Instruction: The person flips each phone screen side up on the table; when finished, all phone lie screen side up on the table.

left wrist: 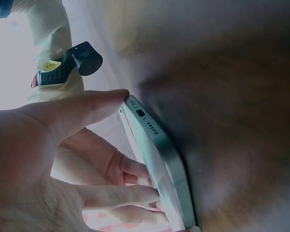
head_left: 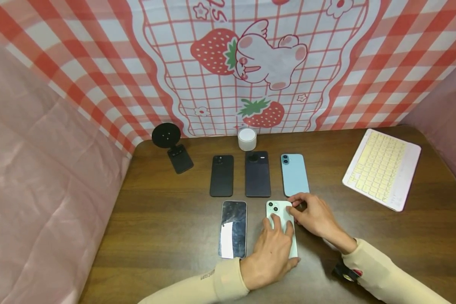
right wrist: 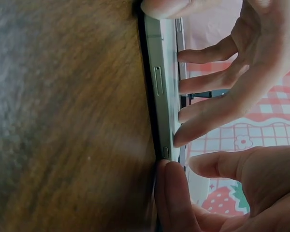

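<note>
A mint-green smartphone [head_left: 282, 207] lies back up on the table, its twin cameras at the far end. My left hand [head_left: 271, 251] spreads over it, thumb at the near right corner and fingertips on the back and left edge. The left wrist view shows that thumb [left wrist: 104, 102] against the end with the charging port. At the far right corner, my right hand [head_left: 319, 217] pinches the phone, thumb above and fingertips [right wrist: 175, 181] against the edge. To the left lies a smartphone [head_left: 239, 219] with its glossy dark screen up.
Behind them lie a black phone [head_left: 222, 179], a dark blue phone [head_left: 257, 177] and a light blue phone [head_left: 296, 177]. A black stand [head_left: 180, 158] and a white cylinder [head_left: 247, 140] stand at the back. The keyboard [head_left: 384, 169] lies at the right.
</note>
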The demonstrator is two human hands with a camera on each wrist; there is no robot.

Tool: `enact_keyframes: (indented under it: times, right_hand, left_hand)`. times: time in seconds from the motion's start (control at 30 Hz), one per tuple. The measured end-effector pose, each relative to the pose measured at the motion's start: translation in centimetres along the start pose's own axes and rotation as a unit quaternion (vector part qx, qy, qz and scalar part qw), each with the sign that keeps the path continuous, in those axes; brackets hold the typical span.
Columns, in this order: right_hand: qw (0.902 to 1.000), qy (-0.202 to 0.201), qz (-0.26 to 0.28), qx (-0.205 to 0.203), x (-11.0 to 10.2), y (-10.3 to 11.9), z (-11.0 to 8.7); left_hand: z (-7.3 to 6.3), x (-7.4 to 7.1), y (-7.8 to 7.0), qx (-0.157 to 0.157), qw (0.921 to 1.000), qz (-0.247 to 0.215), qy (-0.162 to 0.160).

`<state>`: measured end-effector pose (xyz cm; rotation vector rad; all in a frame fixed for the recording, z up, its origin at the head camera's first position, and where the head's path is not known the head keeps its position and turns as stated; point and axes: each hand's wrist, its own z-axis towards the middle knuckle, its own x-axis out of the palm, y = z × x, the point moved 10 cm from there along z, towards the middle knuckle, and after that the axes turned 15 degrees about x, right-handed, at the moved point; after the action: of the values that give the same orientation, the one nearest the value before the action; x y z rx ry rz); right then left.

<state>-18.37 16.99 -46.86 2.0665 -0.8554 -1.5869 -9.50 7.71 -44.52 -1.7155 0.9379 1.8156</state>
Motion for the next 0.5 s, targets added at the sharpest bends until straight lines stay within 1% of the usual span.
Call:
enact_keyframes:
  times: [0.13,0.27,0.37,0.5]
  right_hand:
    - [1.0,-0.002,-0.008,0.001,0.06,0.1,-0.12]
    - [0.9999,0.011,-0.003,0.006,0.32,0.08,-0.15]
    - [0.9993,0.031,0.019,0.009,0.61,0.05,-0.16]
    - [0.9956,0.062,0.068,0.016,0.94,-0.03,-0.15]
  left_hand:
    - [-0.14,0.21,0.13,-0.004,0.9997,-0.025,0.005]
    - [-0.35,0.45,0.43,-0.009,0.9978,-0.064,0.013]
    - [-0.49,0.58,0.69,-0.013,0.9954,-0.094,0.011]
    - [-0.72,0.5,1.0,-0.018,0.9909,-0.133,-0.01]
